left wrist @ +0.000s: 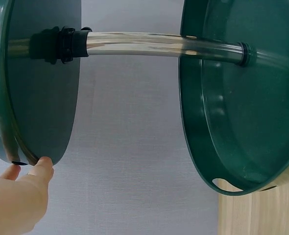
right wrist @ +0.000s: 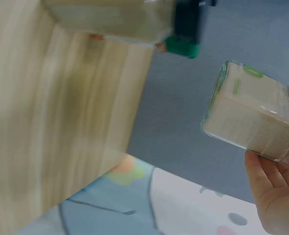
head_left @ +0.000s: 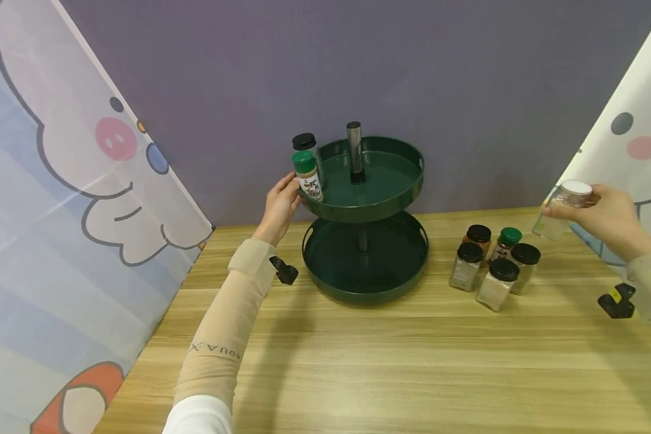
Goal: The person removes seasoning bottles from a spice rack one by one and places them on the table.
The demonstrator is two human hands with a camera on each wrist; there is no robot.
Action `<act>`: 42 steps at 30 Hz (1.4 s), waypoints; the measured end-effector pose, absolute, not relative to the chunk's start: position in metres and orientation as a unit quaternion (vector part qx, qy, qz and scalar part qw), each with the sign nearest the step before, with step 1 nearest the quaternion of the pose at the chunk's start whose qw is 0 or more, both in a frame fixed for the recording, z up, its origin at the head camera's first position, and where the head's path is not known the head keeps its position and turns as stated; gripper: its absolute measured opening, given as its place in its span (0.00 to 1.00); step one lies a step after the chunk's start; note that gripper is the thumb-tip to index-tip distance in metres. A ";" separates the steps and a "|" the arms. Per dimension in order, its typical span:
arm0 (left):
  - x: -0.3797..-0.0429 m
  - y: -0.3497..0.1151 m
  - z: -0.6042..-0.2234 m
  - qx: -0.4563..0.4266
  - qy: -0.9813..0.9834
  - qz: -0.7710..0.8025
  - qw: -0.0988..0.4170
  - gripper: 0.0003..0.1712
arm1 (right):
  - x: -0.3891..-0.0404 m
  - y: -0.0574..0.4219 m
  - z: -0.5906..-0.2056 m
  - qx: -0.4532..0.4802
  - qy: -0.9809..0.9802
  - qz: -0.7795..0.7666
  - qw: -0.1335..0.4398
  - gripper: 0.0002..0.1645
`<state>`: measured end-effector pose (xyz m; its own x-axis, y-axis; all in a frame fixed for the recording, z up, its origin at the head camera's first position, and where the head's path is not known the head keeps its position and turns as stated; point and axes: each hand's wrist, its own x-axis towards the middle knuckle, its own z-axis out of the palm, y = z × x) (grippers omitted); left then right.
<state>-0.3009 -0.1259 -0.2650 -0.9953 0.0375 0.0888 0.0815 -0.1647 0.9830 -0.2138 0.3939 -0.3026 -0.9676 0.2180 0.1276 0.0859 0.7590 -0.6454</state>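
Observation:
My left hand (head_left: 281, 205) holds the left rim of the green two-tier rack's upper tray (head_left: 380, 208). In the left wrist view, the left hand (left wrist: 24, 193) has its fingertips at the rim by the handle slot. Right beside those fingers, a green-capped seasoning bottle (head_left: 308, 181) stands in the upper tray, with a black-capped jar (head_left: 305, 143) behind it. At the far right, my right hand (head_left: 610, 214) grips a clear square jar (head_left: 554, 218) with a white lid, raised and tilted. Pale powder shows inside that jar (right wrist: 254, 115) in the right wrist view.
Right of the rack, several seasoning jars stand grouped on the wooden table (head_left: 390, 361), among them a black-capped jar (head_left: 495, 289) and a green-capped one (head_left: 506, 242). The lower tray (head_left: 358, 295) sits under the upper one, around a metal post (head_left: 354, 147). A grey wall is behind.

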 end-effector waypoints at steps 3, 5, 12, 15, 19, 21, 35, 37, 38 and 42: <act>-0.301 -0.126 -0.266 -0.048 -0.646 -0.762 0.012 0.30 | -0.210 0.399 -0.311 -0.081 -0.933 0.341 0.082 0.51; -0.300 -0.128 -0.267 -0.048 -0.646 -0.762 0.009 0.30 | -0.209 0.402 -0.317 -0.082 -0.932 0.345 0.067 0.54; -0.298 -0.133 -0.269 -0.049 -0.644 -0.763 0.012 0.30 | -0.210 0.403 -0.336 -0.078 -0.938 0.332 0.063 0.48; -0.298 -0.133 -0.270 -0.049 -0.646 -0.762 0.009 0.30 | -0.209 0.404 -0.344 -0.070 -0.941 0.323 0.077 0.42; -0.299 -0.132 -0.270 -0.047 -0.644 -0.763 0.011 0.30 | -0.208 0.406 -0.355 -0.062 -0.943 0.317 0.080 0.43; -0.299 -0.132 -0.269 -0.048 -0.643 -0.764 0.012 0.30 | -0.208 0.407 -0.361 -0.061 -0.943 0.316 0.078 0.45; -0.300 -0.128 -0.267 -0.051 -0.643 -0.764 0.008 0.30 | -0.205 0.413 -0.382 -0.061 -0.947 0.305 0.078 0.46; -0.300 -0.128 -0.266 -0.051 -0.642 -0.765 0.010 0.30 | -0.205 0.413 -0.383 -0.060 -0.947 0.305 0.083 0.45; -0.300 -0.128 -0.266 -0.051 -0.642 -0.765 0.010 0.30 | -0.205 0.413 -0.384 -0.060 -0.947 0.305 0.084 0.44; -0.301 -0.128 -0.266 -0.052 -0.640 -0.767 0.011 0.31 | -0.204 0.413 -0.386 -0.060 -0.948 0.300 0.089 0.43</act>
<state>-0.3007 -0.1275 -0.2662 -0.9944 0.0492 0.0931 0.0827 -0.1814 0.9799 -0.2043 0.4130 -0.3858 -0.9768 0.1681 0.1330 0.0609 0.8126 -0.5796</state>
